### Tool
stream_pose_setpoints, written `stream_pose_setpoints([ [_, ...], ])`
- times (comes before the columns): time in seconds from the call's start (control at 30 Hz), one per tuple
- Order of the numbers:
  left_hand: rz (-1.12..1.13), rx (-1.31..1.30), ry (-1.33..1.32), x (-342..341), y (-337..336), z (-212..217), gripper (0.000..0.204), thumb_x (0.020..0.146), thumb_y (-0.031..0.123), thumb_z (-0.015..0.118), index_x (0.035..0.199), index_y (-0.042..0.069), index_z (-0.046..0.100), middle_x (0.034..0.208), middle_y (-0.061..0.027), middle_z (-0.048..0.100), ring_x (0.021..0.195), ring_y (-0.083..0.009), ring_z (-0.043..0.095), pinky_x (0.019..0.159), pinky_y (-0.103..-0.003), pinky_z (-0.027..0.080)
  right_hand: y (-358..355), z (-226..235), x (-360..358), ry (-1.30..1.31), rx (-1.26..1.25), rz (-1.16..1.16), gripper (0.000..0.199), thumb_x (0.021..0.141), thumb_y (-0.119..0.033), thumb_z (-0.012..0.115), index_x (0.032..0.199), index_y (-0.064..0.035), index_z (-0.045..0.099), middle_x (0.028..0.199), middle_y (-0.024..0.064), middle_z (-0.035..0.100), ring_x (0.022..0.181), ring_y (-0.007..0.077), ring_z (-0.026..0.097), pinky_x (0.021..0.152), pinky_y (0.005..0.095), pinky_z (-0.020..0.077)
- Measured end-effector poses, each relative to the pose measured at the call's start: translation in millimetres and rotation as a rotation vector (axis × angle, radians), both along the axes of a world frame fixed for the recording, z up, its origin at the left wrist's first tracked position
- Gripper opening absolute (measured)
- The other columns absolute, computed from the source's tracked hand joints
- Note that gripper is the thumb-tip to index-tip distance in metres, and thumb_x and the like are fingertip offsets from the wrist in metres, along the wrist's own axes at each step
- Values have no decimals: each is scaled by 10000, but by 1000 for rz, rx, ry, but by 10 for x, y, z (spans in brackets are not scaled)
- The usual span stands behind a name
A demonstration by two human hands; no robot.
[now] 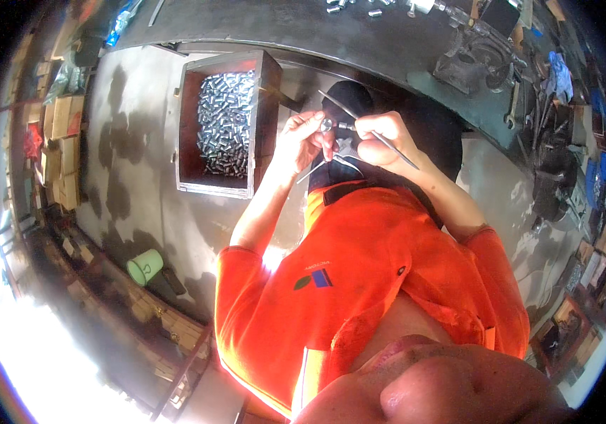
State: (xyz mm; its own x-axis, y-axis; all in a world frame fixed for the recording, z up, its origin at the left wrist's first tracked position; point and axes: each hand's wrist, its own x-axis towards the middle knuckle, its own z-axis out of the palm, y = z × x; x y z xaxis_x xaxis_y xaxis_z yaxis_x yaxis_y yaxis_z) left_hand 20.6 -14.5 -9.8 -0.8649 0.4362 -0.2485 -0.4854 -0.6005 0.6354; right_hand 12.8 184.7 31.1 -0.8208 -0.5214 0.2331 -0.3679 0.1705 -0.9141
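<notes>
My left hand (301, 141) pinches a small shiny round metal fitting (326, 125) between thumb and fingers. Closed beside it, my right hand (386, 139) grips a T-shaped metal tool. The tool's long thin grey bar (402, 153) slants across the hand, and a short shank (345, 126) points left at the fitting. Whether the shank is inside the fitting is too small to tell. Below the hands, over my lap, lies a grey object with thin metal arms (346, 159), perhaps pliers, partly hidden.
To the left stands a wooden box (265, 106) holding many small metal cylinders (225, 120). A dark workbench (303, 32) runs across the far side, with a vise (469, 60) and a wrench (511, 109) at right. A green bucket (145, 267) and cardboard boxes (65, 116) are further left.
</notes>
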Motion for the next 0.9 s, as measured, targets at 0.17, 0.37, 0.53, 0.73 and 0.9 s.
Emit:
stream_pose_setpoints([
  [0.17,71,-227,135,-3,8,105,248,871,200,573,793,-35,595,563,-114,571,432,-210,561,513,-309,504,-1,-40,-2,21,70,-2,202,637,-56,594,565,-50,405,473,111,380,401,244,407,414,333,331],
  [0.37,78,-563,461,-24,67,261,144,830,73,621,911,-44,599,721,-106,632,631,-173,629,590,-263,507,-48,-29,16,110,116,-65,189,633,-121,619,591,-50,449,504,127,455,443,295,491,427,364,371],
  [0.53,55,-594,453,-41,123,356,153,820,23,618,955,-41,582,757,-114,629,714,-187,641,642,-279,512,-34,-68,13,106,75,-111,186,644,-94,614,586,-40,446,512,127,471,448,294,502,423,365,371],
  [0.73,46,-268,286,-49,194,171,160,840,57,598,968,-34,570,722,-112,616,644,-184,615,620,-284,503,-82,-86,33,63,22,-168,177,664,-55,578,564,-32,433,495,120,452,430,208,485,423,339,367],
  [0.9,-21,-303,354,-82,158,245,152,807,21,623,947,-21,579,727,-74,608,614,-139,589,585,-253,488,48,-312,-8,-231,-40,-104,187,639,-45,547,539,-30,390,491,46,347,490,86,368,440,294,306],
])
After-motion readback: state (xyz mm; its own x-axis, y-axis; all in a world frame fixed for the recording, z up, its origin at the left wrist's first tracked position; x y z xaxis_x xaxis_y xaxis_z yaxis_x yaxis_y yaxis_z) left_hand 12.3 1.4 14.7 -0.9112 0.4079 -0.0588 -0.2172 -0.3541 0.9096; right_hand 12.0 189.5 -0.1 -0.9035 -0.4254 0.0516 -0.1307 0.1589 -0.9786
